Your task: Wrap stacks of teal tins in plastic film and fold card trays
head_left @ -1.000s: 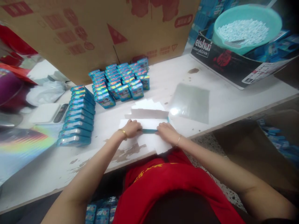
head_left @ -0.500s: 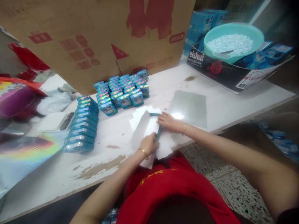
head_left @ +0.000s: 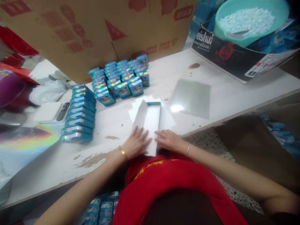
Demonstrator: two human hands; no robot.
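A part-folded cardboard box (head_left: 152, 120), white inside with blue edges, lies on the table in front of me. Its far end and right wall stand up, while a white flap spreads out on the left. My left hand (head_left: 137, 142) rests at the box's near left side, fingers spread. Across from it, my right hand (head_left: 170, 140) has its fingers hooked over the near right wall; its thumb is hidden. Under the box, white card sheets (head_left: 134, 109) fan out.
Finished blue boxes (head_left: 123, 90) stand in rows behind, with a blue row (head_left: 81, 118) at left. A scale (head_left: 49, 112), a clear sheet (head_left: 191, 98) and a large carton (head_left: 93, 40) surround them. A turquoise basin (head_left: 250, 40) of small white pieces sits in a black tray (head_left: 220, 59).
Both hands have come down to the box's near end from its middle and far right corner. The far end and right wall now stand upright. The view has tilted down slightly.
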